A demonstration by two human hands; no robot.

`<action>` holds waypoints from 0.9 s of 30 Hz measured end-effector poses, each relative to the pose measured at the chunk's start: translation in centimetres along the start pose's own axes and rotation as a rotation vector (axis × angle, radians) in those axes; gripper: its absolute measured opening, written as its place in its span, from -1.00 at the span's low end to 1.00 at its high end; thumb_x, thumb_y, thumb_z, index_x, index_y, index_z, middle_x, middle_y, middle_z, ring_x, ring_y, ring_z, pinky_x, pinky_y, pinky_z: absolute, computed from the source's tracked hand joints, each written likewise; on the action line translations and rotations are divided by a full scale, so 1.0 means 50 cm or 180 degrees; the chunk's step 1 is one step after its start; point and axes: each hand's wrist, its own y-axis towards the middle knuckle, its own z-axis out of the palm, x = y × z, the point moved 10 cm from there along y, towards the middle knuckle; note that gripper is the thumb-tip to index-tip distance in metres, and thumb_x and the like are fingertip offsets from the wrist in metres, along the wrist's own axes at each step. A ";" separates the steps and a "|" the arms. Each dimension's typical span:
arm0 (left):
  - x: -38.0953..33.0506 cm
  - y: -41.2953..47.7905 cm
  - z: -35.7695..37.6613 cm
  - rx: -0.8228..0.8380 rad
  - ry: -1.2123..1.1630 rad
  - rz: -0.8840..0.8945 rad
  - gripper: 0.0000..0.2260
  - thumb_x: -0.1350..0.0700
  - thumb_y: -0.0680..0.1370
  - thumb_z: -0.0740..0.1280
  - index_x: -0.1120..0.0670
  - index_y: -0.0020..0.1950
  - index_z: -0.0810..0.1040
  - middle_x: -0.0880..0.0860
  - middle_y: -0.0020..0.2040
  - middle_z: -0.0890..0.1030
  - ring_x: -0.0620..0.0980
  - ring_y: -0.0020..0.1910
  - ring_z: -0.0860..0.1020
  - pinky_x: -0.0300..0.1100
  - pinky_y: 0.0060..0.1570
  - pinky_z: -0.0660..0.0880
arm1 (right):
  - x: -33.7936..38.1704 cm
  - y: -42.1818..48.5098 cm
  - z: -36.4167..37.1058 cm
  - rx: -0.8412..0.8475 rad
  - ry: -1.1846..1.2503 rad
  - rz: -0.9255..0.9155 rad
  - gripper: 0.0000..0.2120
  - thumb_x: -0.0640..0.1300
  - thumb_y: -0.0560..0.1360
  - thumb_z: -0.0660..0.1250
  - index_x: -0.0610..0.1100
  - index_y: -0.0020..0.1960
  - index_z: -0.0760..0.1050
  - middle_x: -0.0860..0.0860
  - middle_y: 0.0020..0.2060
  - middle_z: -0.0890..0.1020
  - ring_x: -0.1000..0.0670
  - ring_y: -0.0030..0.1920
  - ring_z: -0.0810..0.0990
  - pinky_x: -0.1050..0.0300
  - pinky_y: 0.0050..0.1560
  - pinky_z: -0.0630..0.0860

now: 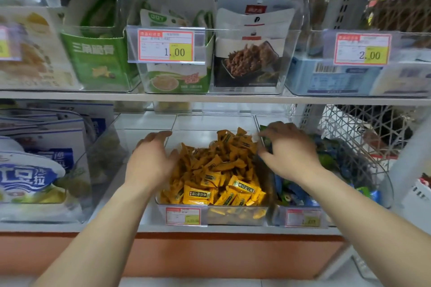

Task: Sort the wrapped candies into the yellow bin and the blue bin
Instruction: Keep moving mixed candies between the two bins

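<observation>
1. Fingers of the left grip are spread and relaxed and hold nothing. They reach over the left wall of the yellow bin, with the thumb above the yellow candies.
2. The right grip is curled over the divide between the two bins. Thumb and fingers pinch a green candy, though motion blur softens its outline.
3. The yellow candies are heaped in the clear yellow bin, higher toward its back right corner, between the two hands.
4. Just beside it on the right stands the blue bin, holding blue candies with a few green wrappers mixed in.
5. Each bin carries a price tag on its front: one on the yellow bin, another on the blue bin.
6. Both bins sit on the lower shelf. Blue-and-white bags fill a clear bin to the left, and a white wire basket stands to the right.
7. The upper shelf carries clear bins of snack packets, with a tag reading 1.00.
</observation>
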 end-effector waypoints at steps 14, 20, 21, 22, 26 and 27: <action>0.083 0.002 0.045 0.0306 -0.0651 -0.0206 -0.65 0.15 0.58 0.29 0.06 0.37 0.52 0.06 0.18 0.66 0.14 0.15 0.61 0.00 0.16 0.56 | 0.409 0.071 0.300 0.2692 0.0302 -0.1863 -0.43 0.41 0.50 0.16 0.18 0.41 0.45 0.05 0.48 0.38 -0.07 0.45 0.32 -0.08 0.43 0.28; 0.086 0.001 0.042 0.0335 -0.0832 -0.0089 -0.67 -0.01 0.60 0.28 -0.01 0.35 0.55 -0.03 0.16 0.67 0.06 0.10 0.63 -0.01 0.15 0.57 | 0.349 0.147 0.394 0.2631 -0.0819 -0.1447 -0.21 0.56 0.38 0.03 0.19 0.48 0.36 0.01 0.56 0.17 -0.24 0.50 0.17 -0.31 0.43 0.20; 0.088 0.001 0.042 0.0371 -0.0823 -0.0087 -0.66 -0.03 0.60 0.28 -0.03 0.36 0.53 -0.06 0.16 0.66 0.04 0.09 0.63 0.01 0.15 0.57 | 0.338 0.168 0.390 0.2398 -0.0974 -0.1417 -0.24 0.51 0.43 0.06 0.13 0.49 0.34 -0.02 0.53 0.22 -0.24 0.47 0.22 -0.30 0.41 0.23; 0.089 0.000 0.041 0.0399 -0.0814 -0.0081 -0.64 -0.06 0.58 0.27 -0.05 0.37 0.52 -0.09 0.15 0.66 0.03 0.08 0.63 0.02 0.14 0.57 | 0.327 0.185 0.386 0.2246 -0.1072 -0.1387 -0.27 0.48 0.45 0.10 0.11 0.50 0.31 -0.05 0.49 0.28 -0.23 0.43 0.27 -0.28 0.36 0.28; 0.089 -0.001 0.039 0.0426 -0.0864 -0.0072 -0.59 -0.16 0.56 0.24 -0.10 0.38 0.50 -0.14 0.15 0.65 -0.02 0.05 0.63 0.02 0.12 0.58 | 0.294 0.216 0.367 0.2103 -0.0928 -0.1196 -0.43 0.32 0.48 0.26 0.12 0.42 0.40 -0.04 0.38 0.37 -0.17 0.30 0.38 -0.12 0.14 0.45; 0.089 -0.002 0.041 0.0425 -0.0852 -0.0067 -0.62 -0.12 0.58 0.27 -0.09 0.39 0.49 -0.14 0.15 0.65 -0.03 0.05 0.63 0.01 0.12 0.58 | 0.290 0.217 0.357 0.2049 -0.0875 -0.1140 -0.44 0.34 0.46 0.28 0.12 0.39 0.43 -0.04 0.38 0.36 -0.17 0.30 0.38 -0.08 0.10 0.44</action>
